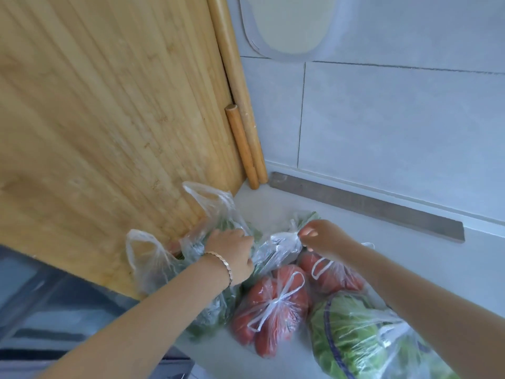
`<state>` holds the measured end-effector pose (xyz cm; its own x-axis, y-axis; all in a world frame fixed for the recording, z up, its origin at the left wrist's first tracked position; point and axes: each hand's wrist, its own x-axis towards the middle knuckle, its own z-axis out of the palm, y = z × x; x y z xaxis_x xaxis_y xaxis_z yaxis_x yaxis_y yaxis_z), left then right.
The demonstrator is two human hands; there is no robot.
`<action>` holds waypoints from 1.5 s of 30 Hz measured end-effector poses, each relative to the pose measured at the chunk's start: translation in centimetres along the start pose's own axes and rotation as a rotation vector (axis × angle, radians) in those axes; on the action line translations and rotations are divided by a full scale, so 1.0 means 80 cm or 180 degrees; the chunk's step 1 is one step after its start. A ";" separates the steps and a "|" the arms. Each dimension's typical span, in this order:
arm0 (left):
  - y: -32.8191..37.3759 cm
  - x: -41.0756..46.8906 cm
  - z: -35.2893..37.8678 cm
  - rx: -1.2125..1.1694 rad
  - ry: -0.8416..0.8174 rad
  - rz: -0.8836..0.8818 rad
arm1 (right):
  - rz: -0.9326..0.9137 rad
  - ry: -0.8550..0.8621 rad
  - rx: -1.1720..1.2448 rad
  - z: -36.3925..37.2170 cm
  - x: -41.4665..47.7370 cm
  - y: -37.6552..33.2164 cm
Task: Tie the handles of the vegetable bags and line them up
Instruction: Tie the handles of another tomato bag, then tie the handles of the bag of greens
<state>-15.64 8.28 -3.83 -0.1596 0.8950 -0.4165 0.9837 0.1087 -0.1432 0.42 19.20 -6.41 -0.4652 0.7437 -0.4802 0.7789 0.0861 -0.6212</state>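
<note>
Several clear plastic bags of vegetables lie on a pale counter (410, 258). A bag of dark greens (278, 248) sits at the back; my right hand (325, 236) pinches its knotted top and my left hand (232, 253), with a bracelet on the wrist, grips its left side. To the left stands a greens bag with two loose upright handles (153, 258). In front, a tomato bag (273, 305) is tied with a bow. A second red bag (330, 272) lies under my right wrist. A lettuce bag (355, 340) lies at the front right.
A large wooden cutting board (109, 119) leans against the wall at left, with two wooden rolling pins (243, 149) beside it. A grey metal strip (369, 206) runs along the tiled wall's base. A dark stovetop (54, 310) lies at the lower left.
</note>
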 end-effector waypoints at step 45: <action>-0.119 -0.036 0.026 -0.3709 0.0612 0.1040 | -0.0134 -0.1235 0.1775 0.053 -0.042 -0.149</action>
<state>-24.71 3.75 -3.16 0.0263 0.9913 -0.1288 0.4767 0.1008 0.8733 -9.08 12.87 0.03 -0.6886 0.4464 -0.5715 0.4720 -0.3223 -0.8205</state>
